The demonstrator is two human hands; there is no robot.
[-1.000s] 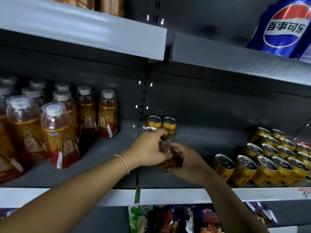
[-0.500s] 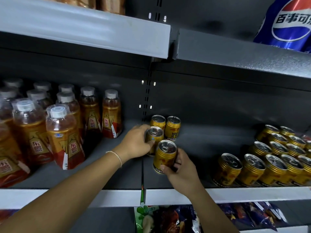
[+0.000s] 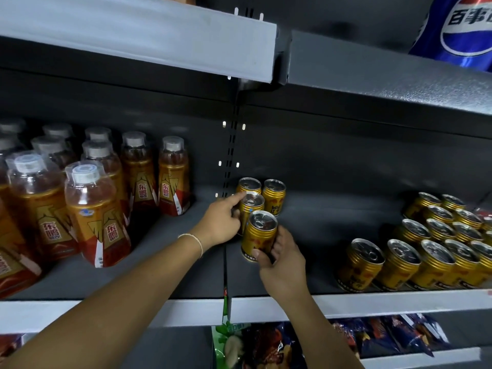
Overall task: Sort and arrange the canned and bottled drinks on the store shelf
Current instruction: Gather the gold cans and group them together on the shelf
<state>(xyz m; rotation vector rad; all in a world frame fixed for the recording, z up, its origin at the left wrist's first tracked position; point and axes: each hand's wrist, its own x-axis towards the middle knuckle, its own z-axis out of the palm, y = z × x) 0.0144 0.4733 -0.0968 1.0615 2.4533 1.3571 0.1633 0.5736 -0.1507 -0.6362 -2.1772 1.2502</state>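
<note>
Several gold cans stand upright in the middle of the dark shelf (image 3: pixel 170 267). My right hand (image 3: pixel 282 265) grips the front gold can (image 3: pixel 259 234) by its lower part, thumb and fingers curled round it. Just behind stands a second gold can (image 3: pixel 251 206), which my left hand (image 3: pixel 222 221) holds from the left, its index finger stretched along the can's rim. Two more gold cans (image 3: pixel 274 194) stand at the back. A block of gold cans (image 3: pixel 426 249) fills the right side. Amber bottles with clear caps (image 3: pixel 95 209) crowd the left side.
The upper shelf's grey edge (image 3: pixel 138 33) hangs close above. A blue cola pack (image 3: pixel 463 30) sits at top right on that shelf. Snack bags (image 3: pixel 266 344) lie on the shelf below. A slotted upright (image 3: pixel 231 155) runs down the back wall.
A second ago both hands held one can together near the front. Now that can stands upright in my right hand, and my left hand has moved back onto the can behind it.
</note>
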